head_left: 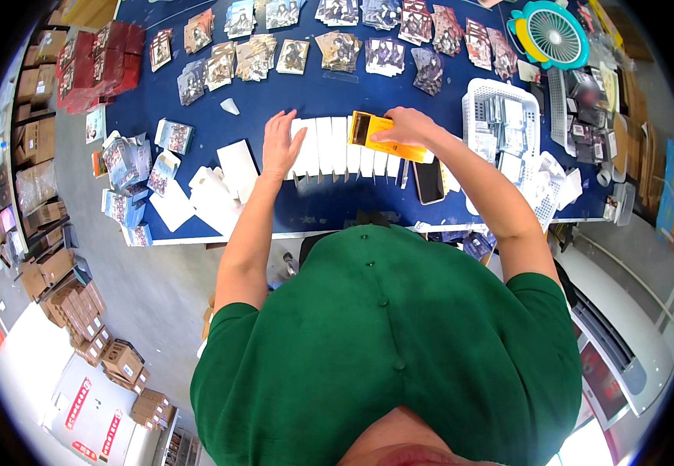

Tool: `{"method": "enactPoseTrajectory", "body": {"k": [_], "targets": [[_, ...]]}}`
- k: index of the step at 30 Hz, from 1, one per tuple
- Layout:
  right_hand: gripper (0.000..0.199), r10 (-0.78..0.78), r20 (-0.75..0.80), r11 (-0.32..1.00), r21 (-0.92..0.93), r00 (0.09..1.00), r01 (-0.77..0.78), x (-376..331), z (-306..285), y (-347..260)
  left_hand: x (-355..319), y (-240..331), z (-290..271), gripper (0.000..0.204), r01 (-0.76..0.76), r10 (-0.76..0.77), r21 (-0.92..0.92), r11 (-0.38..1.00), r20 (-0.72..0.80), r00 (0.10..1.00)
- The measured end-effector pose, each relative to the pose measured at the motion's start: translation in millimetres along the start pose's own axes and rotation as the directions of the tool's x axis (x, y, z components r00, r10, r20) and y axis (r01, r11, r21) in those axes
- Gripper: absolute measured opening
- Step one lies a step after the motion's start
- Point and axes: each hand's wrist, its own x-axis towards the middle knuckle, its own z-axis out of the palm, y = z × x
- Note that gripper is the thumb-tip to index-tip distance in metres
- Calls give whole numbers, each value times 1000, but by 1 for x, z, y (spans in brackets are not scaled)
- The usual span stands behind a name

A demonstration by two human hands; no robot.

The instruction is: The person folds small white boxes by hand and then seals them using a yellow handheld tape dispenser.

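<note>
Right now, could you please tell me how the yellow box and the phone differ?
The yellow box is mostly bright yellow with a dark patch at its left end; the phone shows a black screen.
The yellow box is gripped by the right hand; the phone lies screen up, unheld.
Both are oblong.

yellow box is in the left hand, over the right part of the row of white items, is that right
Wrong hand: the head view shows the yellow box in the right hand, not the left hand.
</note>
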Motion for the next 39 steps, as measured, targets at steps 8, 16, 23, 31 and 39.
{"method": "enactPoseTrajectory", "body": {"k": [8, 16, 23, 31, 39], "targets": [[65, 1, 13, 1000, 16, 1000, -1, 3, -1, 1, -1, -4, 10, 35, 37, -39, -49, 998, -33, 999], [65, -9, 3, 999, 31, 1000, 9, 2, -2, 2, 4, 4, -1, 30, 44, -49, 53, 998, 107, 993], [67, -9, -5, 1000, 15, 1000, 9, 7, 2, 4, 5, 16, 3, 35, -151, 140, 320, 935, 56, 989], [70, -13, 3, 999, 35, 1000, 13, 9, 3, 8, -14, 66, 12, 73, 230, -183, 347, 909, -163, 970], [74, -52, 27, 998, 27, 998, 52, 13, 0, 9, -44, 97, 42, 94, 313, -341, 379, 871, 7, 940]]}}
